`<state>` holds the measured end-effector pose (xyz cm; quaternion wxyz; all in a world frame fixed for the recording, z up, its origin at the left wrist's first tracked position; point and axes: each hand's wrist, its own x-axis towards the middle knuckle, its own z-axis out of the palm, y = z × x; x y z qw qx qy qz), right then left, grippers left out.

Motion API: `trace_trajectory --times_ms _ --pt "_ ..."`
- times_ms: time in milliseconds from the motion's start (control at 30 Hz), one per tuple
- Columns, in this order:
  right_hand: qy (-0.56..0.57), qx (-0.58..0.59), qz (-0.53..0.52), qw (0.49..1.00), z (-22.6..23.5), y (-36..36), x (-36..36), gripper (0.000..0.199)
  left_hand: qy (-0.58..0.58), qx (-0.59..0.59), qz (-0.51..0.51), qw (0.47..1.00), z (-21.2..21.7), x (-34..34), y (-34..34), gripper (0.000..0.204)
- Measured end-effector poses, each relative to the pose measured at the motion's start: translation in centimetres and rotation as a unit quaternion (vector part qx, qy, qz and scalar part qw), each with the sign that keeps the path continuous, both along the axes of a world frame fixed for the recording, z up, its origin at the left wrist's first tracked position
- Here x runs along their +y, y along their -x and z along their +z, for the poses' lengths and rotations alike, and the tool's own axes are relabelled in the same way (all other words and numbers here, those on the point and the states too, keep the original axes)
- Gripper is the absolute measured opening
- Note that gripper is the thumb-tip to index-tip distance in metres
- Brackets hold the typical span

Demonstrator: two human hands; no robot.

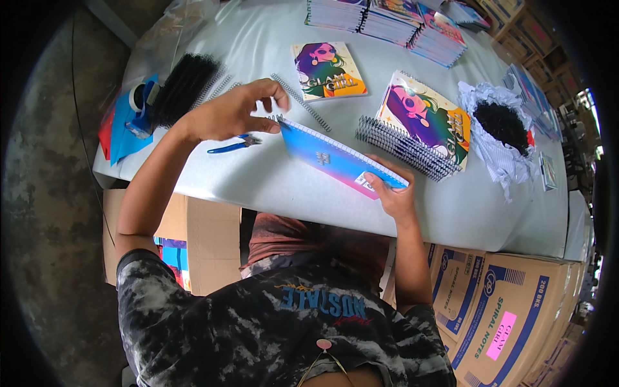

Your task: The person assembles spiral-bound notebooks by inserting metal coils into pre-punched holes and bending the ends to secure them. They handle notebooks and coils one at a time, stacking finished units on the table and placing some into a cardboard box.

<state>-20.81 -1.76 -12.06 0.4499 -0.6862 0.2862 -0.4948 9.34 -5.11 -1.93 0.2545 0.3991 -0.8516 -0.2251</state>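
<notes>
A notebook (329,161) with a blue-to-pink cover is tilted above the table, its punched edge facing up. My right hand (394,193) grips it by its right end, thumb on the cover. At the other end, a short piece of dark spiral coil (280,119) shows at the corner. My left hand (242,111) is beside that corner, fingers curved and apart from the thumb; the thumb tip is close to the coil, and whether it touches is unclear. Blue-handled pliers (235,144) lie on the table below my left hand. A loose spiral coil (302,103) lies behind the notebook.
A single notebook (330,71) lies farther back, and bound notebooks (422,122) are stacked to the right. More stacks (390,26) stand at the far edge. Black coils (187,87) and a tape dispenser (138,106) are left; dark coils sit on crumpled plastic (503,171). Cardboard boxes (496,316) stand below.
</notes>
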Motion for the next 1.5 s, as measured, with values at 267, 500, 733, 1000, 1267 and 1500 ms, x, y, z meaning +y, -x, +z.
trace_trajectory --times_ms 267,500,733,1000,1267,1500 --pt "0.133 0.048 -0.056 0.988 -1.1 -0.5 0.3 0.034 0.117 -0.346 0.111 0.924 1.9 2.1 3.0 0.056" --pt "0.164 0.064 -0.088 0.980 -1.2 -2.0 2.0 0.034 0.455 -0.329 0.082 0.824 -12.7 6.2 1.4 0.108" --pt "0.219 0.051 -0.083 0.971 -1.5 -3.1 3.0 0.034 -0.077 0.001 0.328 0.942 -16.7 7.7 1.8 0.074" --pt "0.226 0.038 -0.057 0.972 -1.5 -3.5 3.5 0.030 0.379 -0.079 0.238 0.891 -14.8 6.4 1.0 0.113" --pt "0.245 0.025 -0.045 0.968 -1.1 -3.8 3.8 0.029 0.429 0.125 0.256 0.857 -12.4 3.5 1.4 0.092" --pt "0.230 0.023 -0.045 0.972 -1.3 -4.0 4.1 0.028 0.358 -0.022 0.173 0.917 -14.3 7.3 2.4 0.107"
